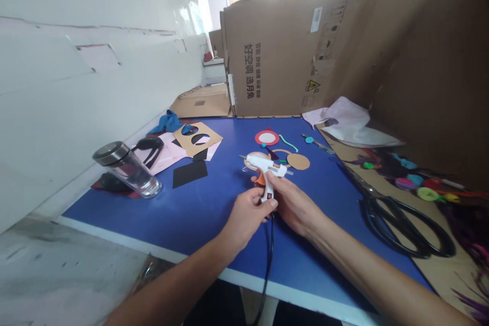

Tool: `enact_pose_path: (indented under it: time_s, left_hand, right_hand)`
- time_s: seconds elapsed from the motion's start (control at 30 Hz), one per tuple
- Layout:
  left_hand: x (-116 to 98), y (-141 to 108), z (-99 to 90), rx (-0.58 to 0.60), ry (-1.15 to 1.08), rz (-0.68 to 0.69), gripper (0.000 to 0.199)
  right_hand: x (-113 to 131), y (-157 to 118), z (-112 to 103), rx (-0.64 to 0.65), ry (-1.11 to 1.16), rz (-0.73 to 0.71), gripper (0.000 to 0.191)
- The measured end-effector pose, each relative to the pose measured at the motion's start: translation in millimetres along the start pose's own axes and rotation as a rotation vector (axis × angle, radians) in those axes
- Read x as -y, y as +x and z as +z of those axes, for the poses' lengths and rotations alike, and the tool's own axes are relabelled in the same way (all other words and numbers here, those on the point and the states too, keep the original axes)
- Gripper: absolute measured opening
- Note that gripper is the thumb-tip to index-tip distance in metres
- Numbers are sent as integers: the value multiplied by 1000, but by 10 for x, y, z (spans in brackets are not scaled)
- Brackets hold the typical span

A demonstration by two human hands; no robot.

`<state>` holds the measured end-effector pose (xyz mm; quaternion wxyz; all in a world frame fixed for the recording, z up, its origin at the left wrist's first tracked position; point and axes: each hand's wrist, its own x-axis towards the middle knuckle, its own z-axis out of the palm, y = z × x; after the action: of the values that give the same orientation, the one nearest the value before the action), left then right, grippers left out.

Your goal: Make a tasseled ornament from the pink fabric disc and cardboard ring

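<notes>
Over the middle of the blue table (214,234), a white hot glue gun (263,164) with an orange trigger points its nozzle to the left. My right hand (294,201) is wrapped round its handle from the right. Fingers of my left hand (246,214) close on the bottom of the handle, with the thumb near the red switch (269,195). A black cord (270,254) hangs from the handle over the table's front edge. Just behind the gun lie a tan cardboard disc (298,161), a red-rimmed white disc (267,137) and a green strip (288,142).
At left stands a tilted-looking glass water bottle (132,170), beside black card (190,173) and a cardboard sheet with round holes (210,137). Large black-handled scissors (405,229) lie at right near colourful bits (428,193). A big cardboard box (282,61) closes off the back.
</notes>
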<state>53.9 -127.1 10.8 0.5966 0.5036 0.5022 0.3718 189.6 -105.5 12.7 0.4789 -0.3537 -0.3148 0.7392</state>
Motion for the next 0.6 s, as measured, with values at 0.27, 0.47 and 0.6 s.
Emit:
enact_pose_path:
  time_s: [0.27, 0.47, 0.6]
  left_hand:
    - [-106, 12, -651, -133, 168, -9, 33]
    - [-256, 198, -1435, -156, 613, 8, 38]
    - [-260, 360, -1721, -60, 734, 53, 35]
  right_hand:
    - [83, -40, -203, 39, -219, 55, 45]
    - [306, 61, -471, -98, -320, -94, 43]
    - [355, 123, -540, -149, -392, -124, 44]
